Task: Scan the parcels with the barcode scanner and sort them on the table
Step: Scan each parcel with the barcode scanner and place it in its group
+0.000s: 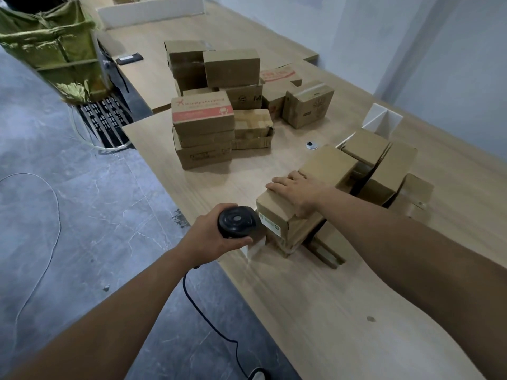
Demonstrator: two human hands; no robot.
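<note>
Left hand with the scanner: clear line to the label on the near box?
Probably yes. The left hand holds the barcode scanner right beside the labelled side of the near box; nothing sits between them. The right hand rests on top, clear of the label.

scanner (237, 221): black, round-topped, corded, gripped at the table's (315, 311) near edge, its head just beside the near parcel's labelled side.
near parcel (277, 212): small brown cardboard box, tilted, pressed from above, white label facing 9 o'clock.
far stack (214, 105): brown boxes piled at 12 o'clock.
right cluster (378, 165): boxes at 2 o'clock.
</note>
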